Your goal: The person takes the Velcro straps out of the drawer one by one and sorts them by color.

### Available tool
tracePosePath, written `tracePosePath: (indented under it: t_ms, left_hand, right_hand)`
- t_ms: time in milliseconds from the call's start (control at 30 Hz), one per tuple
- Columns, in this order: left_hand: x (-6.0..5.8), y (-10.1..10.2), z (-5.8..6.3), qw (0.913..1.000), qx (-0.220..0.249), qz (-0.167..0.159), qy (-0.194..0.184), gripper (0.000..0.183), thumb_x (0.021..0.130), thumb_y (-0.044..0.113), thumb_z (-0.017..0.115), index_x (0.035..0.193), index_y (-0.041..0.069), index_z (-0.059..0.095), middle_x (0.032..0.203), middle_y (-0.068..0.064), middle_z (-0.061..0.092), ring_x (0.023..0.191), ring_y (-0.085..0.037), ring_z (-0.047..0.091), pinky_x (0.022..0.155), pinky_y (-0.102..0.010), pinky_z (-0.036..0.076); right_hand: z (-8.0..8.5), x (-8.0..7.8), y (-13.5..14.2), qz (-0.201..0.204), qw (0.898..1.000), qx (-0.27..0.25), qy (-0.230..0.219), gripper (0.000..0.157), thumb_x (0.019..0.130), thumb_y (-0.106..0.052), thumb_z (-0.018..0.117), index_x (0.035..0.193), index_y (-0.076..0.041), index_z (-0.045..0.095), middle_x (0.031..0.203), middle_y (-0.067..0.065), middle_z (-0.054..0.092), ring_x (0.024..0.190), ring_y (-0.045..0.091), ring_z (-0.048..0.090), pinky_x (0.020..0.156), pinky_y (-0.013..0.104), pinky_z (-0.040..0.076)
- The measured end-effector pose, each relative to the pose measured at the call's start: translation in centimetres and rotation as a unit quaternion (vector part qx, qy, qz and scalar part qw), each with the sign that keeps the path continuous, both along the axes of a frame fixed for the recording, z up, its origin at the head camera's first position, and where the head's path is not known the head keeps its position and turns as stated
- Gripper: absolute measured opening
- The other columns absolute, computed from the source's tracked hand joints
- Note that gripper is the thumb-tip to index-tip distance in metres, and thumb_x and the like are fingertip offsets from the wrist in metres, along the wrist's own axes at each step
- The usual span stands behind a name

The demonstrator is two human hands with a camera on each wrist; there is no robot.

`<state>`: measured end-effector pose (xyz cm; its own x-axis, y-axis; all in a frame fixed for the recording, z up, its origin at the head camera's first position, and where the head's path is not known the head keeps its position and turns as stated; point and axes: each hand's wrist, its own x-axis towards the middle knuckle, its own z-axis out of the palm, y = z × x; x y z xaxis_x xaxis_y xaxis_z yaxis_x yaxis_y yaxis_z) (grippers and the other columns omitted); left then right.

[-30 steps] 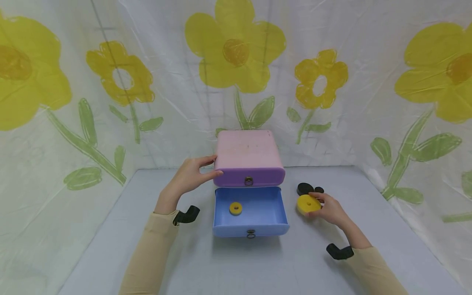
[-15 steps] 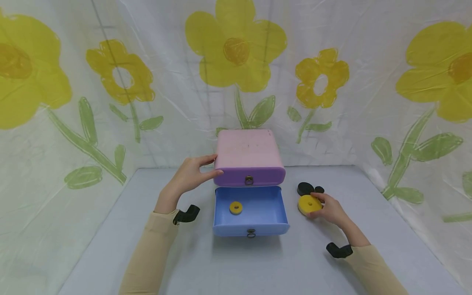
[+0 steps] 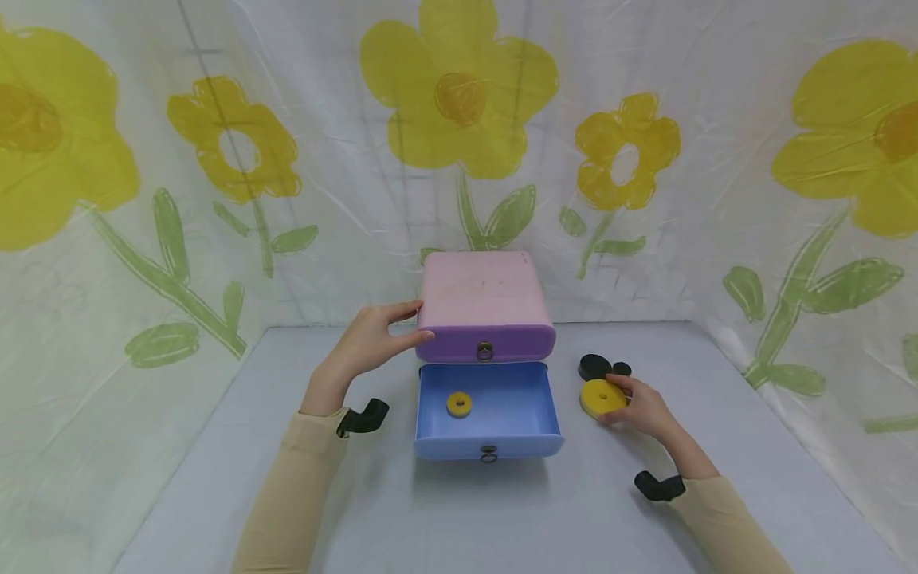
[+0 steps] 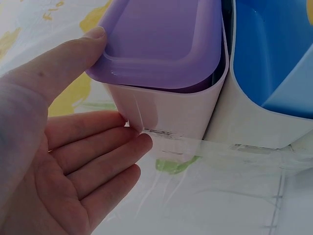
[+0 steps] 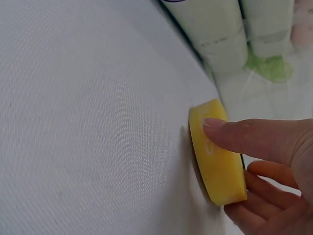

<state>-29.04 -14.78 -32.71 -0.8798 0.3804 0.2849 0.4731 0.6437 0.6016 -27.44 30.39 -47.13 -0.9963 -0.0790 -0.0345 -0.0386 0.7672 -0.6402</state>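
In the head view my left hand (image 3: 369, 341) is at the left side of a pink drawer box (image 3: 480, 288). Its thumb rests on the purple drawer front (image 4: 161, 44), and its fairly straight fingers touch the side wall. Below, a blue drawer (image 3: 516, 399) is pulled out, with a small yellow ring (image 3: 459, 404) lying inside. To the right my right hand (image 3: 645, 410) holds a thick yellow disc (image 3: 601, 397) with a centre hole, thumb on its near edge and fingers round the far side. Pale markings show on the disc's edge (image 5: 215, 161); it sits low at the table.
Behind the yellow disc lie a larger black disc (image 3: 594, 367) and a small dark one (image 3: 621, 369). A white table (image 3: 473, 518) carries everything. At the back hangs a plastic sheet (image 3: 323, 223) printed with yellow flowers.
Over the last second the yellow disc and my right hand shift very slightly. My left hand and the drawers stay put.
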Motion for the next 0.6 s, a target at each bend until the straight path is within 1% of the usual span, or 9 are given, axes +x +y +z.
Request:
tracePosePath:
  t_ms: [233, 433, 600]
  left_hand:
    - [0.08, 0.02, 0.00, 1.0000, 0.001, -0.004, 0.005, 0.073, 0.081, 0.053, 0.068, 0.140, 0.014, 0.048, 0.138, -0.006, 0.053, 0.128, -0.025, 0.051, 0.102, -0.049, 0.042]
    - [0.04, 0.01, -0.06, 1.0000, -0.002, -0.001, 0.002, 0.073, 0.081, 0.053, 0.068, 0.141, 0.015, 0.048, 0.139, -0.004, 0.053, 0.128, -0.023, 0.050, 0.103, -0.048, 0.042]
    - [0.04, -0.02, -0.03, 1.0000, -0.001, 0.001, -0.004, 0.073, 0.081, 0.053, 0.068, 0.141, 0.016, 0.048, 0.139, -0.004, 0.053, 0.129, -0.023, 0.050, 0.103, -0.048, 0.042]
  right_hand:
    - [-0.09, -0.20, 0.29, 0.008, 1.000, -0.003, -0.004, 0.082, 0.073, -0.017, 0.081, 0.139, 0.006, 0.040, 0.142, 0.029, 0.040, 0.128, 0.047, 0.039, 0.105, 0.056, 0.035]
    - [-0.11, -0.14, 0.37, 0.010, 1.000, -0.007, -0.005, 0.081, 0.073, -0.017, 0.081, 0.139, 0.007, 0.040, 0.142, 0.029, 0.040, 0.129, 0.047, 0.039, 0.105, 0.056, 0.036]
    - [0.09, -0.07, 0.47, 0.017, 1.000, -0.003, 0.003, 0.082, 0.074, -0.019, 0.081, 0.139, 0.009, 0.039, 0.141, 0.030, 0.041, 0.128, 0.047, 0.040, 0.104, 0.055, 0.037]
